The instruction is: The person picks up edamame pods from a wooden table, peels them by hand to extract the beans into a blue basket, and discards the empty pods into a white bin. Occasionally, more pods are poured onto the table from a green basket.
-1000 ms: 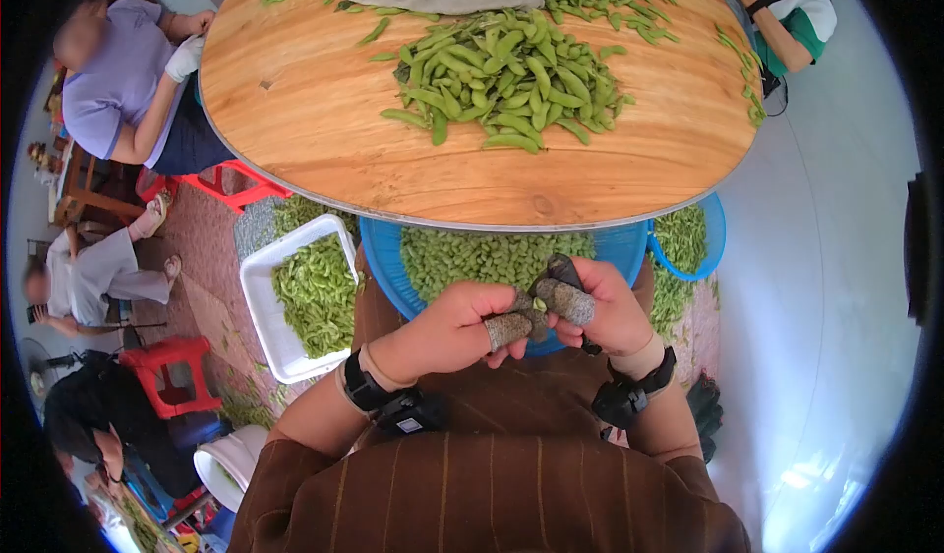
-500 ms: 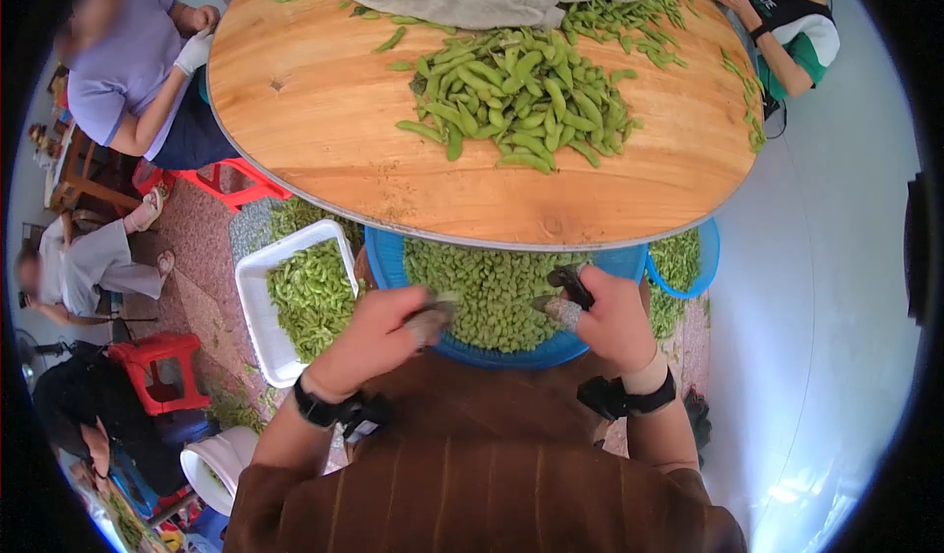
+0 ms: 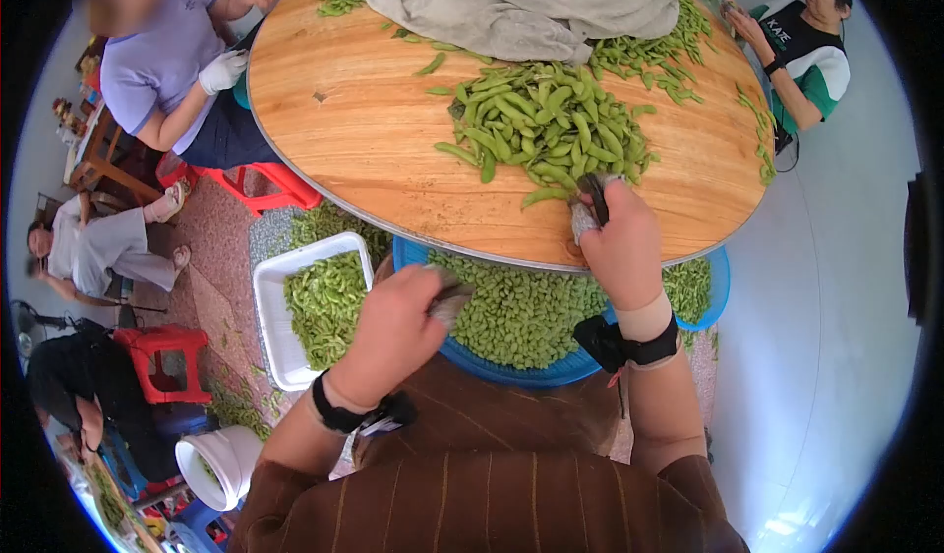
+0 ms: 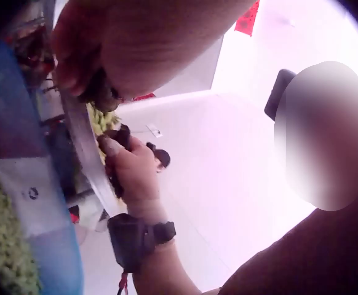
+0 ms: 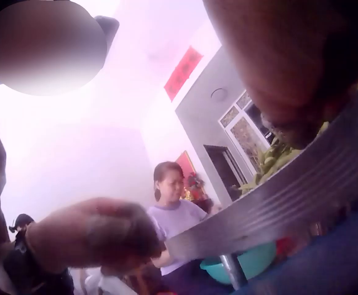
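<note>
My right hand (image 3: 626,243) reaches over the table's near edge to the front of a pile of green pods (image 3: 560,120). Its dark-covered thumb and grey-wrapped fingertip stand slightly apart beside the pods; no pod shows between them. Blurred, my left hand (image 3: 393,325) hovers above the left side of a blue basin holding shelled green beans (image 3: 526,317). Its fingers curl in, with grey wrapping on the tips, and nothing shows in them. In the left wrist view the left hand (image 4: 136,49) is close up, the right hand (image 4: 136,175) beyond it.
Grey cloth (image 3: 521,7) lies behind the pods on the round wooden table (image 3: 393,179). A white tray of pods (image 3: 277,332) stands left of the basin (image 3: 551,374), a blue basket (image 3: 721,288) to its right. Several people are around, two at the table.
My right hand has moved from above the basin up to the table's pile. The left hand, earlier against the right, moved away left and its fingers look more curled.
</note>
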Demonstrator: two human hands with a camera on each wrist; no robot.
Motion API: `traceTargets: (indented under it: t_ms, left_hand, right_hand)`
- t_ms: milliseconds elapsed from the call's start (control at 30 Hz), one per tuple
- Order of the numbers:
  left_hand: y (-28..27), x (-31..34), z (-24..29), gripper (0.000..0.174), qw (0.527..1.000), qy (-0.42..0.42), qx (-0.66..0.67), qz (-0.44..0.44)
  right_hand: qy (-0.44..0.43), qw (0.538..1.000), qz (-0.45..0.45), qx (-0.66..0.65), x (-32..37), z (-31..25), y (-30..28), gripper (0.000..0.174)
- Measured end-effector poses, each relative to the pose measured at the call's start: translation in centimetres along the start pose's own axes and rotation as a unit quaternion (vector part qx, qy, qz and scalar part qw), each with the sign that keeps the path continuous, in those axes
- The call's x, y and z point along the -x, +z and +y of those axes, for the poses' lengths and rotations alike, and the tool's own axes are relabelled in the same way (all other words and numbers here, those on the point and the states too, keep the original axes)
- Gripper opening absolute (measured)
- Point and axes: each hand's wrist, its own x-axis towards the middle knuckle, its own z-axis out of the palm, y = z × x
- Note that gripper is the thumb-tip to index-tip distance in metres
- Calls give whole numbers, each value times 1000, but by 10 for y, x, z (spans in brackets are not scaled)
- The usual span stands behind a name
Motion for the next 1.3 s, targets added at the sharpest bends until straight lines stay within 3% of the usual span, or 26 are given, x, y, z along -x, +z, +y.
traceTargets:
  t_ms: [33, 100, 233, 300, 367, 500, 533, 567, 633, 700, 733, 800, 900, 1133, 1300]
  left_hand:
    - [4, -10, 9, 11, 1000, -2, 3, 2]
    - [13, -31, 27, 17, 997, 74, -23, 28]
    - [39, -73, 35, 21, 986, 74, -115, 95]
    - [49, -88, 30, 15, 971, 96, -181, 119]
    - [48, -90, 32, 17, 973, 92, -176, 117]
    - [50, -68, 37, 26, 983, 76, -113, 120]
    - [51, -60, 40, 26, 984, 77, -115, 116]
    - [51, -51, 43, 25, 986, 105, -86, 97]
    - [50, -40, 49, 25, 987, 133, -57, 76]
    - [48, -34, 52, 22, 986, -65, 139, -61]
    - [49, -34, 49, 22, 986, -65, 138, -66]
    - [53, -32, 41, 10, 958, -43, 270, -90]
    - [50, -32, 39, 16, 925, -64, 353, -124]
    - [49, -30, 41, 15, 923, -89, 334, -167]
    - [46, -29, 41, 21, 977, 46, 175, -113]
  right_hand:
    - [1, 1000, -9, -4, 4, 3, -1, 16]
    - [1, 1000, -19, -4, 7, 7, -4, 15]
    - [31, 999, -12, -21, 8, 10, -7, 15]
    - [46, 998, -7, -45, 8, 12, -8, 16]
    - [74, 991, 3, -111, 10, 14, -10, 15]
    - [107, 989, -13, -104, 27, 2, -17, 17]
    - [210, 946, -70, -239, 30, -4, -19, 18]
    - [307, 870, -125, -366, 33, -10, -20, 20]
    - [309, 869, -109, -371, 36, -16, -25, 21]
    - [286, 851, -153, -413, 41, -14, -30, 17]
    - [289, 850, -151, -414, 44, -12, -30, 17]
    - [199, 883, -142, -401, 55, -9, -29, 18]
    - [147, 919, -129, -343, 62, -12, -38, 21]
    - [143, 914, -215, -315, 76, -16, -49, 23]
    - [165, 889, -209, -373, 76, -20, -49, 16]
